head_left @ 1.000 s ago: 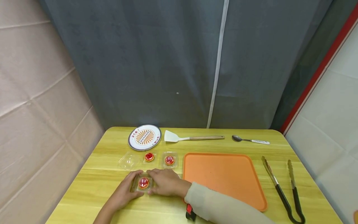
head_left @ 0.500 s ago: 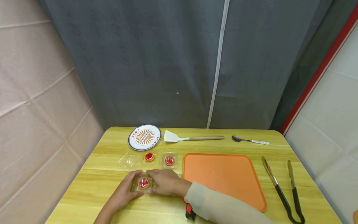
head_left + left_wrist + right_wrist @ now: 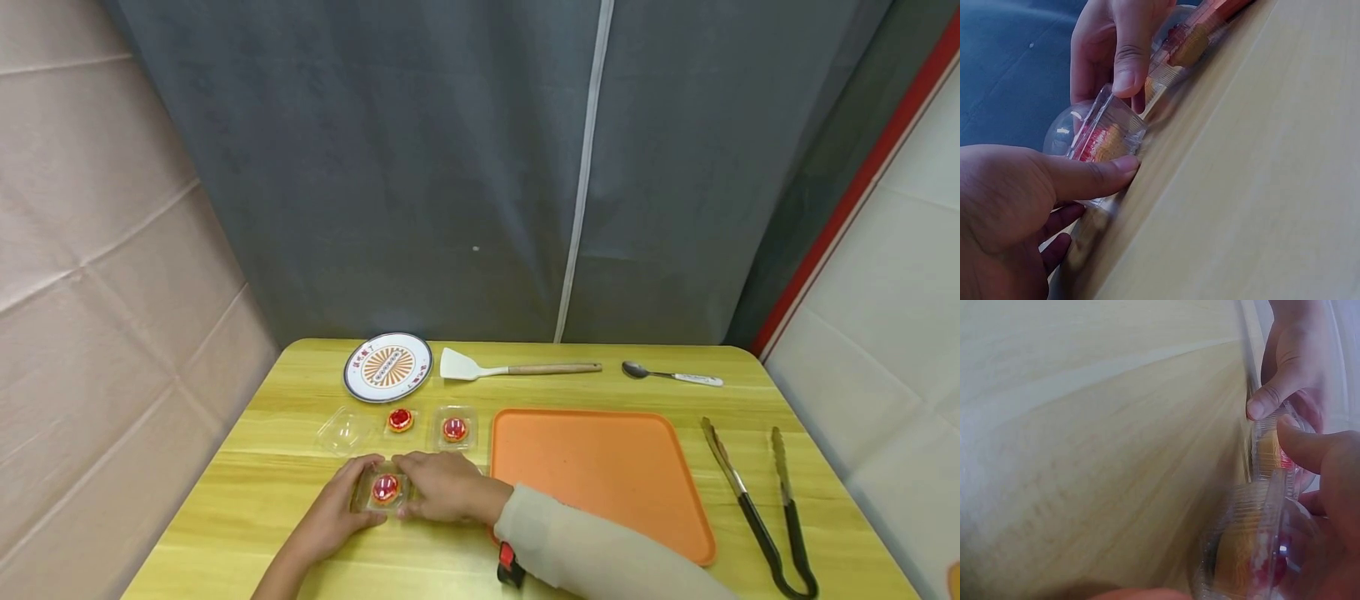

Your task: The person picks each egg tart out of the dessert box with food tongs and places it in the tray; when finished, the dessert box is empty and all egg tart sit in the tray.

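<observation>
Pinched between the fingers of the left hand [image 3: 332, 517] and right hand [image 3: 448, 488], a clear, dome-lidded plastic box [image 3: 362, 500] encloses a glossy red-topped, golden-crusted tart [image 3: 386, 489].

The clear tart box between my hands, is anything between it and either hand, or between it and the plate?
Nothing visible separates box and hands: the left hand and right hand both grip the clear box directly. Toward the plate, the uncovered tart sits roughly on the straight line, so it is partly in the way.

Grey curtain [image 3: 412, 167] and cloth walls [image 3: 97, 333] suggest a booth.
</observation>
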Available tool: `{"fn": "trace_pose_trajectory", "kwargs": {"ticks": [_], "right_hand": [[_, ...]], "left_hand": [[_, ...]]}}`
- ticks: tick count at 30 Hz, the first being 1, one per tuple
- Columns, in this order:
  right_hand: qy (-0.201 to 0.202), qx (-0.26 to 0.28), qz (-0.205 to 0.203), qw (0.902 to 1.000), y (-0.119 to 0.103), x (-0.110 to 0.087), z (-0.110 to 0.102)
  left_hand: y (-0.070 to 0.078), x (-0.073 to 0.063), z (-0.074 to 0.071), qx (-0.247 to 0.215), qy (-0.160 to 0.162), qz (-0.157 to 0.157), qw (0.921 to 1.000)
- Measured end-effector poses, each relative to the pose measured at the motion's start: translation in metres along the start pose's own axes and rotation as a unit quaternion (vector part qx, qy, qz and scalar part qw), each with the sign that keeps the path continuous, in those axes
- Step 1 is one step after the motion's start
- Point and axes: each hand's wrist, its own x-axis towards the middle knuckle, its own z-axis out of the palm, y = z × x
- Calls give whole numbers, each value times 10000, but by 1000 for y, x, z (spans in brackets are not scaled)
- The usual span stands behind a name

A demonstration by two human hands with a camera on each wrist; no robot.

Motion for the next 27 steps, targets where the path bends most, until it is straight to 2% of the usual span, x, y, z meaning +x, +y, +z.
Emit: {"fn": "trace_pose_trajectory", "kwargs": {"ticks": [13, 19, 27], "right_hand": [[295, -146, 35, 9995, -4, 1, 8], [241, -258, 16, 9994, -4, 1, 8], [174, 23, 121, 9998, -2, 2, 7]], "left_hand": [[1, 1, 0, -56, -31, -57, 10000], [1, 2, 1, -24, 9, -58, 10000], [3, 0, 1, -86, 27, -99, 9999]]}}
